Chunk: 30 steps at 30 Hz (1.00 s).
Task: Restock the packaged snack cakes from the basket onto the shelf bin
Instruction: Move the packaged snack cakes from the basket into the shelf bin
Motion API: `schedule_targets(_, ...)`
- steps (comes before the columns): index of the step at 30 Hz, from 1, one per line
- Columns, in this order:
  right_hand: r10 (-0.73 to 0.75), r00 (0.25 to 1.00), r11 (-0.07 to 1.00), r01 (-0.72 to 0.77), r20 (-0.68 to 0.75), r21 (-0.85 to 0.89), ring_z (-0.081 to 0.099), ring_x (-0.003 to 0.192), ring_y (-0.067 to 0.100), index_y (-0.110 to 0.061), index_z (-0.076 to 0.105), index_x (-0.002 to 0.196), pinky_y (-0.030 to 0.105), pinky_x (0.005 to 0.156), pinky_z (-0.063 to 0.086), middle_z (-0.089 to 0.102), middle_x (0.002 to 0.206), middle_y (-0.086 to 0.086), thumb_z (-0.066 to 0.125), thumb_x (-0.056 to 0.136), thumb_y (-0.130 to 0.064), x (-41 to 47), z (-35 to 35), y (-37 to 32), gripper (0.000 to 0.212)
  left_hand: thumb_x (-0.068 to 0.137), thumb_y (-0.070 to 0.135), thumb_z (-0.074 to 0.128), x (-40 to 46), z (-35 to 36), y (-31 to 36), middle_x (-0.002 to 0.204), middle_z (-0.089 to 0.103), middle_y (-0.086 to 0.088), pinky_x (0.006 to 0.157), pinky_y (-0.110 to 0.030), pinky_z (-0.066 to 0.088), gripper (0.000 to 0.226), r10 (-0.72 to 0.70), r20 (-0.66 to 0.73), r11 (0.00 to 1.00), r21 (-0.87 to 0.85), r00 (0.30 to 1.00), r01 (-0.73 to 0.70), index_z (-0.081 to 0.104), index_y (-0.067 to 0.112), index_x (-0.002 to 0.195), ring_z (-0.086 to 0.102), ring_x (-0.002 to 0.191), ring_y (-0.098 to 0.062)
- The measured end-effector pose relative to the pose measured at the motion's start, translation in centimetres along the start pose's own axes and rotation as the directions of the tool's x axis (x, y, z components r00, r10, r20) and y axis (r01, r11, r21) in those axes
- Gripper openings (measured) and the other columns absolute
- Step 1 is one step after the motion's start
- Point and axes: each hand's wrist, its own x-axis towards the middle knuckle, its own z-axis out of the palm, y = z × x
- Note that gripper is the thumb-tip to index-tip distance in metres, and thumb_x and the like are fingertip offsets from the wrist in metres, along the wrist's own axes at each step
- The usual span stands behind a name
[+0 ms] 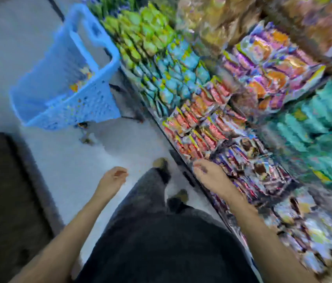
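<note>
Snack cakes still to be shelved show only as a few yellow-and-orange packets low inside the blue basket, which stands on the white floor just beside the shelf front. Take the basket as your landmark: both of your hands lie on its near side, well apart from it, and the open floor between is bare apart from a small dark mark close under the basket.

Your left hand is the nearer one to the basket. It hangs over the floor with fingers loosely curled and nothing in it. Your right hand sits farther off, at the shelf edge, over the dark chocolate-coloured packets; its fingers look bent, but the blur keeps you from telling whether they pinch a packet or only touch the row.

The basket's long axis runs away from you, roughly in line with the shelf front, with its handle at the far end and its open mouth tipped toward you. I judge the reach goes forward and to the left, over the basket's near rim.

Beyond the right hand, the red-and-orange packets lie nearer the basket along the same shelf, then the blue and green rows. Which bin is the target you cannot tell from here.
</note>
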Motion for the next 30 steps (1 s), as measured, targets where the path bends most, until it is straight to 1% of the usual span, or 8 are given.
schedule_targets(1,0.013,0.998,1.0,-0.011,0.063,-0.025,0.057,0.097,0.02,-0.006,0.064,0.109,0.032,0.092,0.042,0.065,0.108,0.013,0.052,0.093,-0.013,0.5,1.3,-0.4,0.021,0.088,-0.012,0.051,-0.3,-1.2,-2.2,0.081,0.062,-0.013,0.05,-0.01,0.041,0.017,-0.082,-0.032,0.997,-0.006,0.996,0.082,0.06,-0.003,0.098,0.057,0.06,-0.009)
schedule_targets(3,0.026,0.984,0.994,-0.007,0.176,-0.108,0.056,0.097,0.018,-0.008,0.064,0.104,0.03,0.087,0.041,0.063,0.103,0.01,0.05,0.095,-0.014,1.9,3.4,-1.2,0.017,0.09,-0.005,0.052,-0.8,-3.0,-6.5,0.087,0.064,-0.014,0.066,-0.022,0.046,0.011,-0.196,-0.066,0.981,0.001,0.978,0.196,0.063,0.0,0.091,0.061,0.072,-0.021)
schedule_targets(6,0.085,0.962,0.975,-0.026,0.259,-0.223,0.058,0.1,0.021,-0.004,0.063,0.102,0.03,0.084,0.04,0.064,0.104,0.009,0.048,0.096,-0.018,4.1,5.7,-3.6,0.021,0.095,0.012,0.052,-1.2,-5.7,-11.5,0.109,0.066,-0.014,0.089,-0.032,0.042,0.019,-0.26,-0.054,0.955,0.132,0.964,0.265,0.065,0.003,0.104,0.061,0.102,-0.031)
schedule_targets(9,0.094,0.954,0.966,-0.019,0.284,-0.258,0.057,0.096,0.018,-0.003,0.065,0.103,0.028,0.084,0.04,0.066,0.105,0.01,0.048,0.096,-0.016,6.9,7.7,-7.2,0.022,0.096,0.018,0.05,0.0,-8.9,-14.3,0.117,0.063,-0.015,0.098,-0.04,0.041,0.024,-0.343,-0.072,0.936,0.062,0.937,0.347,0.062,0.004,0.111,0.057,0.109,-0.033)
schedule_targets(14,0.175,0.943,0.95,-0.086,0.283,-0.301,0.062,0.094,0.024,-0.01,0.063,0.098,0.044,0.091,0.047,0.067,0.097,0.01,0.044,0.098,-0.021,13.2,11.3,-14.9,0.022,0.096,0.017,0.048,5.7,-17.7,-15.9,0.117,0.064,-0.011,0.093,-0.032,0.041,0.022,-0.291,-0.07,0.955,0.035,0.954,0.294,0.062,0.007,0.11,0.059,0.106,-0.028)
schedule_targets(22,0.032,0.976,0.94,0.043,0.213,-0.339,0.062,0.097,0.019,-0.014,0.061,0.114,0.036,0.09,0.046,0.067,0.106,0.004,0.046,0.097,-0.019,23.8,16.5,-33.3,0.023,0.096,0.016,0.044,22.8,-35.6,-11.7,0.117,0.061,-0.012,0.089,-0.029,0.041,0.03,-0.227,-0.249,0.973,-0.097,0.942,0.209,0.05,0.009,0.124,0.057,0.105,-0.031)
schedule_targets(27,-0.119,0.969,0.948,0.175,0.216,-0.266,0.062,0.092,0.013,-0.015,0.062,0.112,0.026,0.081,0.042,0.066,0.096,-0.005,0.047,0.095,-0.016,30.0,18.9,-42.6,0.023,0.095,0.016,0.045,32.5,-40.6,-8.4,0.102,0.056,0.0,0.068,-0.017,0.034,0.021,-0.058,-0.123,0.996,-0.081,0.991,0.049,0.058,0.013,0.112,0.053,0.092,-0.017)
schedule_targets(30,-0.147,0.956,0.944,0.212,0.253,-0.253,0.061,0.09,0.014,-0.016,0.061,0.111,0.031,0.082,0.045,0.066,0.095,-0.003,0.044,0.096,-0.019,34.8,20.4,-46.0,0.022,0.095,0.015,0.045,37.6,-39.5,-8.4,0.104,0.06,-0.008,0.071,-0.021,0.043,0.019,-0.039,-0.074,0.997,-0.067,0.996,0.034,0.057,0.012,0.109,0.055,0.087,-0.023)
